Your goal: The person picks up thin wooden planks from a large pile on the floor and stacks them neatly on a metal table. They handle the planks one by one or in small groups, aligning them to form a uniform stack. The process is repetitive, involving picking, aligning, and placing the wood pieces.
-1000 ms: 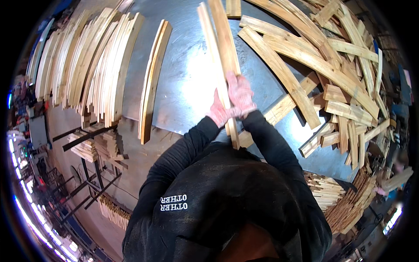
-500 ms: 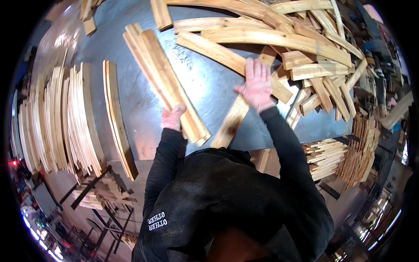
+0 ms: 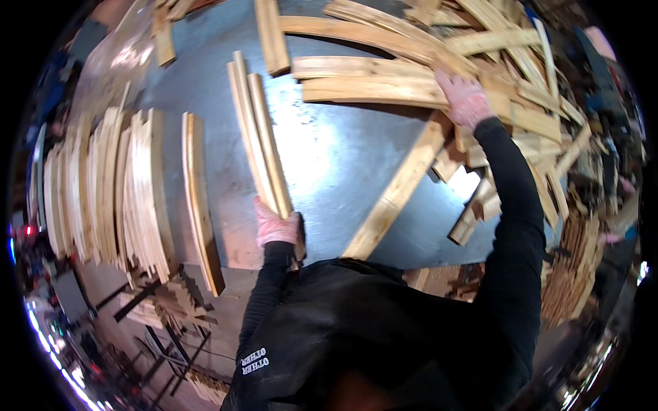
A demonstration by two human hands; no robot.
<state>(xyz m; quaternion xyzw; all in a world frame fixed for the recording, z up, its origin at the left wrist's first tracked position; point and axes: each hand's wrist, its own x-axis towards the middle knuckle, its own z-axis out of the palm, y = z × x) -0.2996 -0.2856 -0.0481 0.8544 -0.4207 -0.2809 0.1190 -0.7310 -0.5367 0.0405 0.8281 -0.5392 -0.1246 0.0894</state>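
1. my left hand (image 3: 277, 227) is at the near end of a set of narrow boards (image 3: 255, 147). its fingers are closed around them; how firmly they press, i cannot tell.
2. the narrow boards point away from me over the bluish metal counter (image 3: 322, 171), left of its middle, close side by side, with their far ends uneven.
3. my right hand (image 3: 467, 101) is back side up on the right end of a broad board (image 3: 373, 90). its fingers are partly spread over the wood; their undersides are hidden, so i cannot tell whether they grip it.
4. the broad board lies crosswise on the counter, and a pale board (image 3: 363, 66) lies just beyond it, alongside.
5. a slanting board (image 3: 397, 192) runs from the near edge, in front of my body, up toward my right hand.
6. around and beyond my right hand is a loose pile of boards (image 3: 531, 120), crossing at many angles.
7. left of my left hand, and apart from it, is a separate board (image 3: 199, 198), its near end sticking out past the counter's edge.
8. farther left is a row of boards (image 3: 147, 185), packed side by side.
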